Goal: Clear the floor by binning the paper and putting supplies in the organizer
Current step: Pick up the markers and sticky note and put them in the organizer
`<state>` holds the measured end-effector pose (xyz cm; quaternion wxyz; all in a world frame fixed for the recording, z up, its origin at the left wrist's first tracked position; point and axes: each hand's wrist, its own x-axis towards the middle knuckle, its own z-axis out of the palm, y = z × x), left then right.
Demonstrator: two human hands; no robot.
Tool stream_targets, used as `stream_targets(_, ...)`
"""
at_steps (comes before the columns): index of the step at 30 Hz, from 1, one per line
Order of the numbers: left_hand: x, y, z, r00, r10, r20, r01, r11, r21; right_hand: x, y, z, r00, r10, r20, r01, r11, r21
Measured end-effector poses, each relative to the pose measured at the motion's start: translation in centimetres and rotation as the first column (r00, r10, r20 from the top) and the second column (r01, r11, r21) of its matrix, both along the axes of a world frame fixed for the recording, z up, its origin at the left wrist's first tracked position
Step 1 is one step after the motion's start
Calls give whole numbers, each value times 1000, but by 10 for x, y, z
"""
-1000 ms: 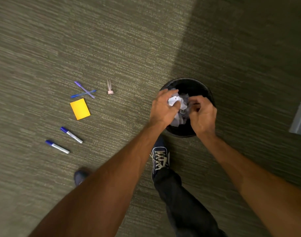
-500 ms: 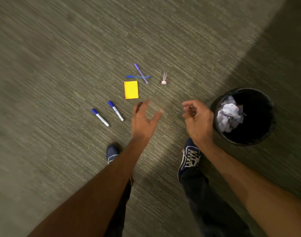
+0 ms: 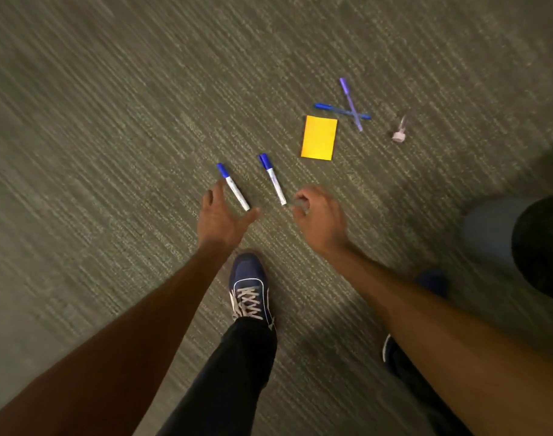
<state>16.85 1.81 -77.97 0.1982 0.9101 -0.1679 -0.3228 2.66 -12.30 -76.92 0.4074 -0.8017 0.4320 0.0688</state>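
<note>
Left hand [image 3: 220, 217] spread wide, empty, above grey-green ribbed carpet floor [image 3: 111, 121], just beside left blue-capped white marker [image 3: 233, 186]. Right hand [image 3: 320, 218] loosely curled, empty, near end of second blue-capped white marker [image 3: 272, 179]. Beyond: yellow rectangular sticky-note pad [image 3: 319, 137], crossed blue pen [image 3: 342, 111] and purple pen [image 3: 350, 104], small pink object [image 3: 399, 133]. Black round bin [image 3: 542, 247] at right edge.

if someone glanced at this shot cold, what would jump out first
Probably the bright yellow sticky pad, lying flat on the grey-green carpet right of centre. Next, the two blue-capped markers lying side by side below and left of it, with the left hand spread open and the right hand loosely curled just short of them.
</note>
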Motion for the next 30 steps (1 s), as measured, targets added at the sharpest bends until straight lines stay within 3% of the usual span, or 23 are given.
stream_targets(7, 42, -9, -95, 961, 167, -220, -140, 982, 130, 51, 18, -92, 989, -91, -117, 90, 996, -13)
stream_targets(13, 53, -40, -126, 978, 187, -95, -165, 966, 197, 68, 18, -122, 980, -69, -187, 47, 992, -117)
stream_targets(15, 55, -40, -128, 976, 194, -97, -176, 969, 171, 69, 16, -120, 982, -72, -174, 53, 992, -110)
stream_targets(18, 56, -34, -119, 966, 188, -176, -188, 982, 15, 70, 13, -105, 978, -183, -95, 182, 983, -18)
stream_targets(20, 57, -29, -111, 891, 246, -383, -310, 944, -116, 72, 14, -90, 967, -251, -52, 254, 965, 69)
stream_targets(24, 57, -27, -82, 552, 305, -776, -630, 762, -148, 73, 15, -54, 966, -258, 23, 242, 929, 279)
stream_targets(27, 51, -29, -62, 394, 253, -884, -701, 704, -111, 68, 19, -29, 967, -248, 53, 216, 915, 342)
stream_targets(30, 40, -37, -44, 372, 286, -883, -712, 698, -75, 60, 19, -14, 958, -279, 65, 237, 899, 368)
